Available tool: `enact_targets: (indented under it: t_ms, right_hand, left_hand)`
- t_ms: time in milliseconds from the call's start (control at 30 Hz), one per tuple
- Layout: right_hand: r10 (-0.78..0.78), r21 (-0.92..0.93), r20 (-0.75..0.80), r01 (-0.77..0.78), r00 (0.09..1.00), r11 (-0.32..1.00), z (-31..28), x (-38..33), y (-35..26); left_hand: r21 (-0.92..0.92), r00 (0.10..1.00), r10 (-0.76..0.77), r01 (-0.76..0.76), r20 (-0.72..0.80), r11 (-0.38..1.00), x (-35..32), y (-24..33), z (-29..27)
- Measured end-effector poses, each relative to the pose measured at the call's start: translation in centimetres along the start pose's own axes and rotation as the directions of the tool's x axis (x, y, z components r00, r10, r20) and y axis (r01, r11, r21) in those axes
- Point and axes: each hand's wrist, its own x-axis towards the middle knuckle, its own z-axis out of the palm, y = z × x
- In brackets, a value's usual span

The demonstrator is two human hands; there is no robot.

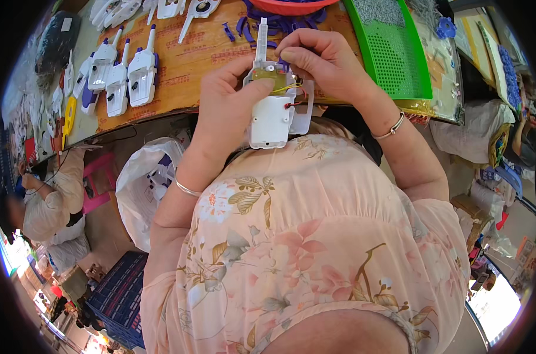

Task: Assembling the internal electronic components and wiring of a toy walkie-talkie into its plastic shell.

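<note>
White toy casing [271,115], opened to show a small circuit board [264,74] and yellow and red wires, is held up just off the table's [185,71] near edge. The left hand [224,103] has its fingers wrapped shut around the casing's side, thumb on the board. The right hand [321,59] pinches closed at the casing's top. More white casings [126,76] lie near the table's left end; a green perforated tray [392,47] sits right.
</note>
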Motion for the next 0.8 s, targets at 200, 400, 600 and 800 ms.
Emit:
enact_targets:
  t_ms: [200, 400, 600, 800]
  right_hand:
    - [0.064, -0.186, 0.124, -0.041, 0.990, 0.982, -0.8, 0.8, -0.6]
    - [-0.136, -0.390, 0.115, 0.171, 0.984, 0.905, -0.4, 1.0, 0.2]
    - [0.144, -0.003, 0.116, -0.145, 0.983, 0.989, -0.7, 0.8, -0.5]
    - [0.165, 0.036, 0.153, -0.173, 0.974, 0.984, -1.2, 0.5, -0.8]
  left_hand:
    - [-0.170, 0.992, -0.121, 0.127, 0.046, 0.977, 0.1, -0.1, -0.4]
    - [-0.096, 0.996, -0.084, 0.084, 0.004, 0.992, 0.2, 0.1, -0.2]
    - [-0.144, 0.992, -0.124, 0.128, 0.039, 0.981, 0.3, -0.1, -0.7]
    - [-0.138, 0.986, -0.146, 0.156, 0.075, 0.978, 0.5, -0.4, -0.8]
